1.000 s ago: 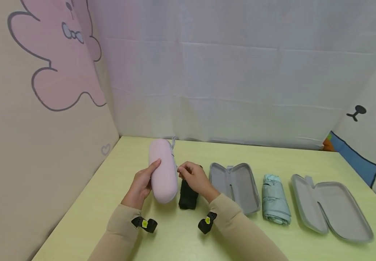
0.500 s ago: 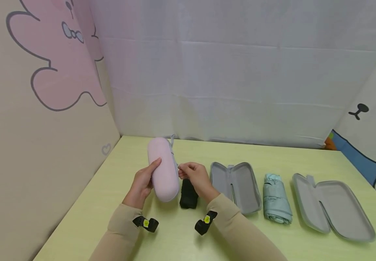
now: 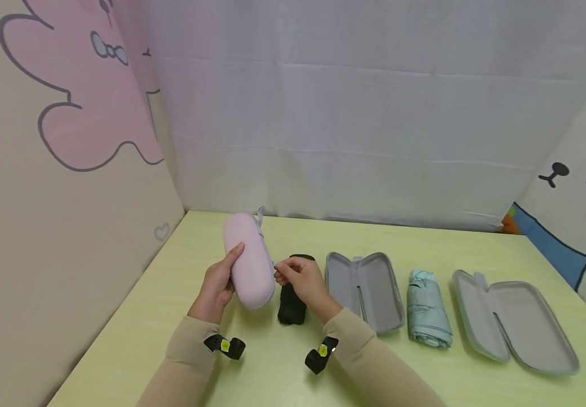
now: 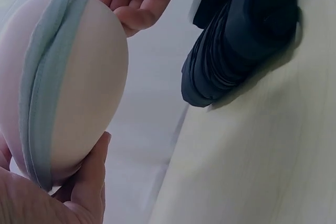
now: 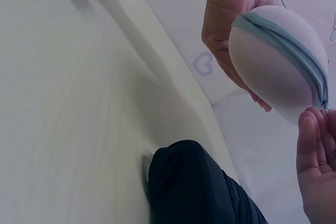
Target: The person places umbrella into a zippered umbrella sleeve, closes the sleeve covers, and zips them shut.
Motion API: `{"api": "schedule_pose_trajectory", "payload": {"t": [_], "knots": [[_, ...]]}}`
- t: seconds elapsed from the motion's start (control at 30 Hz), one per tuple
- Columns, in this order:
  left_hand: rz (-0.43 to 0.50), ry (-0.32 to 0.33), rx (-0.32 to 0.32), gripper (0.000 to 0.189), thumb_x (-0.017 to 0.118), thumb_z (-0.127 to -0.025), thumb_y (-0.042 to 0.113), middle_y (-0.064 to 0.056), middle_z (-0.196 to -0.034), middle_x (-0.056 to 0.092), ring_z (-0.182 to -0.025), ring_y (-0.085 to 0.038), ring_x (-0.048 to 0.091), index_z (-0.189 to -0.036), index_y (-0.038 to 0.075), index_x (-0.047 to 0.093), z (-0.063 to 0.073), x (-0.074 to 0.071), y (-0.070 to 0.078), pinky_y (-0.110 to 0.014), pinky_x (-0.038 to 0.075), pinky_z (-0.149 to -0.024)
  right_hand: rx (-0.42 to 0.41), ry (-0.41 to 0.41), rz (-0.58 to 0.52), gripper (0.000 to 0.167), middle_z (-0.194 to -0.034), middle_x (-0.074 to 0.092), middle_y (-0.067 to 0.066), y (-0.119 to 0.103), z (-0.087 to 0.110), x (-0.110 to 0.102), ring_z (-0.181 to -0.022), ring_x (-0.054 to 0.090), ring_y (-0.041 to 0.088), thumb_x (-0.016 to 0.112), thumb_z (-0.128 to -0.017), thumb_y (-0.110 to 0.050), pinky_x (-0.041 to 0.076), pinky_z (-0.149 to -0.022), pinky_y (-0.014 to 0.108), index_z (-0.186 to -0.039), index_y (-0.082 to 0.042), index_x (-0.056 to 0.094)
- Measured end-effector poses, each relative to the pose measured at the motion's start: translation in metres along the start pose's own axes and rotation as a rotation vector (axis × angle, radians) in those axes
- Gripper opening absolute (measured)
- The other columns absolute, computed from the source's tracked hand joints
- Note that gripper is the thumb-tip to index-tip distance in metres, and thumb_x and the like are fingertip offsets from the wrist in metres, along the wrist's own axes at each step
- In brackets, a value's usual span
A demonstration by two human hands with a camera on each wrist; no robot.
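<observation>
My left hand (image 3: 215,285) holds a pink hard-shell zippered case (image 3: 248,265) above the table, its thumb lying across the shell. A grey-blue zipper band (image 4: 47,82) runs along the case, and a small strap loop sticks up at its far end. At the right side of the case, my right hand (image 3: 305,281) pinches the zipper pull (image 5: 325,106) between thumb and finger. The band looks closed where the wrist views show it. Below the right hand, a black folded umbrella (image 3: 291,305) lies on the table, partly covered by that hand in the head view.
Right of the black umbrella lies an open grey case (image 3: 385,288). Beside it are a light teal folded umbrella (image 3: 428,316) and another open grey case (image 3: 534,328). A printed curtain (image 3: 354,113) stands behind the yellow-green table (image 3: 277,373).
The pink case and my left hand have shifted a little left, the case leaning slightly more. My right hand has come slightly nearer to me along the zipper side.
</observation>
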State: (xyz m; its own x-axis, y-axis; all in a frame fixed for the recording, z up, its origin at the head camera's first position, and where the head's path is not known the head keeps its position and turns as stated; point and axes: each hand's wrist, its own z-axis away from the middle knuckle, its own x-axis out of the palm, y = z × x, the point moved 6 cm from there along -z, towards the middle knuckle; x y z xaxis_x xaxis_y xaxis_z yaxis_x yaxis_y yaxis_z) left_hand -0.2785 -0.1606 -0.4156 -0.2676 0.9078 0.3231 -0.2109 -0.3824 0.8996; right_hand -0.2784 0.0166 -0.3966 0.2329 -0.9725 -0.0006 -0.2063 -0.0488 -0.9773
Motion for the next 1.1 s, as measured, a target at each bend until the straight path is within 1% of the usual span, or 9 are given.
{"api": "schedule_pose_trajectory", "payload": {"t": [0.13, 0.23, 0.3, 0.43, 0.53, 0.63, 0.87, 0.97, 1.1], "knots": [[-0.020, 0.005, 0.006, 0.072, 0.072, -0.081, 0.037, -0.018, -0.120, 0.051, -0.096, -0.019, 0.056, -0.127, -0.009, 0.044, 0.001, -0.001, 0.002, -0.035, 0.045, -0.083, 0.014, 0.013, -0.014, 0.017, -0.072, 0.065, 0.011, 0.002, 0.000, 0.001, -0.062, 0.060, 0.012, 0.059, -0.090, -0.003, 0.052, -0.061, 0.026, -0.088, 0.013, 0.064], [-0.026, 0.014, 0.004, 0.074, 0.074, -0.079, 0.039, -0.017, -0.119, 0.052, -0.093, -0.017, 0.058, -0.127, -0.009, 0.044, 0.001, -0.001, 0.001, -0.035, 0.045, -0.083, 0.031, 0.016, -0.006, 0.017, -0.073, 0.065, 0.012, 0.002, 0.002, 0.001, -0.062, 0.060, 0.012, 0.060, -0.090, -0.004, 0.052, -0.062, 0.026, -0.088, 0.012, 0.065], [-0.024, 0.019, 0.003, 0.076, 0.074, -0.078, 0.039, -0.017, -0.119, 0.052, -0.093, -0.017, 0.058, -0.127, -0.010, 0.044, 0.001, 0.000, 0.001, -0.035, 0.044, -0.084, 0.031, 0.012, 0.006, 0.017, -0.074, 0.065, 0.015, 0.002, 0.003, 0.000, -0.063, 0.061, 0.014, 0.060, -0.089, -0.004, 0.052, -0.062, 0.027, -0.089, 0.012, 0.065], [-0.007, 0.019, -0.001, 0.076, 0.075, -0.078, 0.038, -0.017, -0.121, 0.051, -0.097, -0.018, 0.056, -0.128, -0.009, 0.043, 0.001, 0.001, 0.000, -0.036, 0.043, -0.088, 0.020, 0.002, 0.031, 0.015, -0.076, 0.064, 0.023, -0.010, 0.009, 0.001, -0.065, 0.063, 0.023, 0.059, -0.089, 0.000, 0.054, -0.064, 0.034, -0.088, 0.015, 0.063], [0.001, 0.022, 0.001, 0.076, 0.075, -0.078, 0.038, -0.016, -0.121, 0.051, -0.096, -0.017, 0.055, -0.128, -0.009, 0.043, 0.001, 0.001, -0.001, -0.035, 0.042, -0.087, 0.017, 0.000, 0.044, 0.015, -0.077, 0.064, 0.023, -0.010, 0.011, 0.001, -0.065, 0.062, 0.022, 0.060, -0.089, -0.001, 0.054, -0.065, 0.034, -0.089, 0.014, 0.064], [0.005, 0.033, 0.000, 0.074, 0.075, -0.078, 0.038, -0.015, -0.119, 0.051, -0.093, -0.016, 0.056, -0.127, -0.009, 0.044, 0.001, 0.001, -0.001, -0.033, 0.043, -0.085, -0.007, 0.002, 0.065, 0.016, -0.077, 0.065, 0.018, 0.000, 0.010, -0.001, -0.065, 0.061, 0.015, 0.061, -0.089, -0.005, 0.052, -0.063, 0.027, -0.089, 0.010, 0.065], [0.030, 0.036, -0.014, 0.073, 0.073, -0.079, 0.040, -0.014, -0.122, 0.049, -0.102, -0.021, 0.051, -0.129, -0.005, 0.043, 0.001, 0.001, -0.004, -0.033, 0.042, -0.086, -0.155, -0.015, 0.242, 0.016, -0.075, 0.065, 0.009, -0.009, 0.019, 0.001, -0.066, 0.061, 0.013, 0.062, -0.089, -0.010, 0.052, -0.063, 0.027, -0.087, 0.006, 0.067], [0.027, 0.031, -0.018, 0.075, 0.073, -0.079, 0.041, -0.014, -0.123, 0.049, -0.102, -0.022, 0.051, -0.129, -0.005, 0.042, 0.001, 0.001, -0.004, -0.034, 0.041, -0.087, -0.180, -0.016, 0.289, 0.016, -0.074, 0.065, 0.006, -0.011, 0.021, 0.001, -0.066, 0.060, 0.013, 0.063, -0.089, -0.010, 0.052, -0.062, 0.026, -0.087, 0.005, 0.067], [0.031, 0.025, -0.012, 0.077, 0.074, -0.078, 0.042, -0.015, -0.123, 0.048, -0.103, -0.022, 0.050, -0.130, -0.005, 0.042, 0.001, 0.002, -0.004, -0.034, 0.041, -0.087, -0.198, -0.017, 0.298, 0.017, -0.074, 0.065, 0.006, -0.012, 0.022, 0.000, -0.066, 0.061, 0.017, 0.064, -0.088, -0.011, 0.051, -0.062, 0.025, -0.086, 0.005, 0.067]]}}
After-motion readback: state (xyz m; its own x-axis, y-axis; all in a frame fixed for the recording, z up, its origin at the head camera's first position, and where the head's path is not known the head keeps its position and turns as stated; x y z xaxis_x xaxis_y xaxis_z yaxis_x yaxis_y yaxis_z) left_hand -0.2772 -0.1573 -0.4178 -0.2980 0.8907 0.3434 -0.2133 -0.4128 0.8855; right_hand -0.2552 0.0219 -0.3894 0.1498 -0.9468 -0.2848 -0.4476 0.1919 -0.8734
